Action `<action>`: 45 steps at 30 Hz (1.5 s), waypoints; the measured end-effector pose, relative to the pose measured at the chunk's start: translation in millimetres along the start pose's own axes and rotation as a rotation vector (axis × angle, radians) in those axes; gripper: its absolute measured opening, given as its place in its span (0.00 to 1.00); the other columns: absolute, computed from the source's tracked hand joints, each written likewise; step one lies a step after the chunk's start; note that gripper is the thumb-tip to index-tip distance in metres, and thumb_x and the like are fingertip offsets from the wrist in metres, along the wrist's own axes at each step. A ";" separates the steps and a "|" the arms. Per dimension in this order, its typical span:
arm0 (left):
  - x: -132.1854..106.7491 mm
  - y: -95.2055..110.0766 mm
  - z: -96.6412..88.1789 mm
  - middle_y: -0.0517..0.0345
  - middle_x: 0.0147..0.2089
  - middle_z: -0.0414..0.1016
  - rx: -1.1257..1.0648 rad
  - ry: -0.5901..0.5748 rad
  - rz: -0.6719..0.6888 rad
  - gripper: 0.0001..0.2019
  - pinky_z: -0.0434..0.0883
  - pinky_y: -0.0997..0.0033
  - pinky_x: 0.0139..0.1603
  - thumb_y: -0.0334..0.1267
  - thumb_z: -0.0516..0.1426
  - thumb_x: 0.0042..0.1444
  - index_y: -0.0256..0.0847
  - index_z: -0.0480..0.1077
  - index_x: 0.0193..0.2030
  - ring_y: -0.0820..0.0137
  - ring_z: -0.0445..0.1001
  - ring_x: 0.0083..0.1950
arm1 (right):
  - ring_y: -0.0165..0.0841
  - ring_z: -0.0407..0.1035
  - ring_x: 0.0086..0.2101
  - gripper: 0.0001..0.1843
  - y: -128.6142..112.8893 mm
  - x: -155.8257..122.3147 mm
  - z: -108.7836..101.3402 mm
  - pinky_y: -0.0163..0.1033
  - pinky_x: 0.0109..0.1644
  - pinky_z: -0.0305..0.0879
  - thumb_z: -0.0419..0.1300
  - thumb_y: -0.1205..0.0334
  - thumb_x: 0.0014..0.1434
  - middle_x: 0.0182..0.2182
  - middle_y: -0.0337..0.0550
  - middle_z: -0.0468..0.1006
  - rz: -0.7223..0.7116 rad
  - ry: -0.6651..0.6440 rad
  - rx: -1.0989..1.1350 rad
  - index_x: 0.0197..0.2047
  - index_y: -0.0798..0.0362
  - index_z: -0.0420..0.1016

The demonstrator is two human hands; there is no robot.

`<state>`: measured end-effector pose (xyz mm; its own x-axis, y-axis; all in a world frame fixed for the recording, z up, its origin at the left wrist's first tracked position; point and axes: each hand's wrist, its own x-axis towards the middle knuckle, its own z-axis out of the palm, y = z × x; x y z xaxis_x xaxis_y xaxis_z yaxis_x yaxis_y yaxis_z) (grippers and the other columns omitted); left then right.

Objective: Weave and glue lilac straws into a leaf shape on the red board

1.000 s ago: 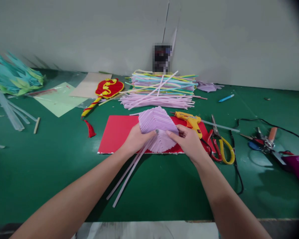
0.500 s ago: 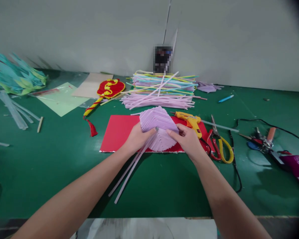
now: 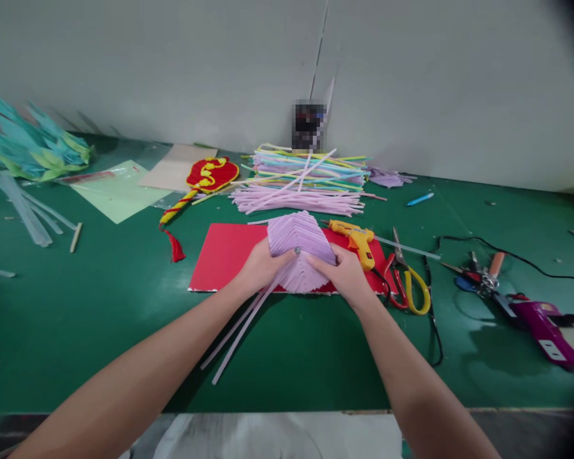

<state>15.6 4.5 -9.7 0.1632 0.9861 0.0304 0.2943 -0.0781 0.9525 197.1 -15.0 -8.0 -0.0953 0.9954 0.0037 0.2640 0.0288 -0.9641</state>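
A lilac leaf-shaped piece built from folded straws [image 3: 299, 245] rests over a red sheet [image 3: 222, 255] on the green table. My left hand [image 3: 261, 268] grips its left side, thumb pressed on top. My right hand [image 3: 342, 274] holds its right side, fingers curled round the edge. Long lilac straw stems [image 3: 236, 335] trail from the piece toward me, under my left wrist.
A yellow glue gun [image 3: 356, 237] and red-and-yellow scissors [image 3: 406, 284] lie right of my hands. Piles of pastel straws [image 3: 306, 182] sit behind. A red-yellow tasselled ornament [image 3: 205, 178], teal-green pieces [image 3: 33, 146], pliers [image 3: 483, 277], cables and a purple tool [image 3: 543, 325] lie around.
Both hands keep their hold on the lilac piece, barely shifting. The camera has turned slightly right, so everything sits a little further left.
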 end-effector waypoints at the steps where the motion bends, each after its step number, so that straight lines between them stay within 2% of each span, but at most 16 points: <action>1: 0.1 -0.3 0.2 0.53 0.52 0.77 -0.008 -0.001 -0.003 0.18 0.69 0.60 0.55 0.41 0.59 0.53 0.40 0.71 0.50 0.61 0.73 0.54 | 0.39 0.73 0.38 0.20 0.2 0.1 0.2 0.43 0.41 0.69 0.65 0.50 0.50 0.37 0.43 0.80 0.000 0.003 0.008 0.42 0.56 0.76; 12: 0.4 0.9 -0.1 0.50 0.53 0.76 0.002 -0.009 0.004 0.19 0.68 0.58 0.56 0.41 0.59 0.53 0.38 0.70 0.51 0.60 0.73 0.55 | 0.39 0.72 0.41 0.20 0.1 2.9 0.2 0.44 0.46 0.68 0.63 0.50 0.51 0.39 0.44 0.79 0.013 -0.009 0.053 0.43 0.55 0.75; 18: 2.1 -1.1 -0.1 0.48 0.55 0.74 -0.065 -0.054 0.008 0.20 0.66 0.56 0.57 0.43 0.59 0.53 0.37 0.70 0.51 0.59 0.71 0.56 | 0.39 0.72 0.37 0.20 2.5 4.8 -2.3 0.43 0.42 0.68 0.63 0.50 0.50 0.36 0.45 0.79 0.027 0.020 -0.056 0.41 0.57 0.76; 21: 2.8 -2.7 -1.0 0.47 0.57 0.72 -0.119 -0.096 0.013 0.22 0.66 0.57 0.58 0.44 0.60 0.51 0.37 0.70 0.51 0.59 0.70 0.57 | 0.38 0.72 0.36 0.21 3.7 5.2 -2.5 0.43 0.41 0.68 0.63 0.50 0.50 0.37 0.45 0.79 0.022 0.031 -0.055 0.41 0.57 0.76; 25: 3.6 -3.8 -1.7 0.45 0.57 0.71 -0.086 -0.108 -0.018 0.25 0.66 0.56 0.58 0.42 0.63 0.48 0.36 0.69 0.52 0.58 0.70 0.57 | 0.39 0.72 0.36 0.21 4.3 5.9 -2.9 0.42 0.41 0.68 0.63 0.49 0.50 0.37 0.45 0.79 0.034 0.030 -0.044 0.41 0.57 0.76; 40: 6.0 -5.2 -1.8 0.49 0.58 0.71 -0.107 -0.136 0.048 0.22 0.64 0.58 0.60 0.38 0.61 0.50 0.38 0.70 0.52 0.60 0.69 0.59 | 0.39 0.72 0.39 0.21 8.8 8.1 -4.0 0.43 0.44 0.68 0.63 0.49 0.50 0.39 0.46 0.80 0.005 0.018 -0.032 0.41 0.56 0.75; 45: 8.8 -5.9 0.2 0.48 0.56 0.73 -0.113 -0.110 0.029 0.25 0.66 0.57 0.58 0.38 0.61 0.49 0.35 0.68 0.55 0.58 0.71 0.57 | 0.39 0.72 0.38 0.21 7.3 8.3 -4.1 0.43 0.43 0.68 0.63 0.49 0.50 0.38 0.45 0.80 0.008 0.034 -0.050 0.41 0.56 0.76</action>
<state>15.5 13.6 -15.1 0.2744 0.9611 0.0312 0.1806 -0.0834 0.9800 202.3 -6.2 -13.9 -0.0605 0.9981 0.0064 0.3121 0.0250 -0.9497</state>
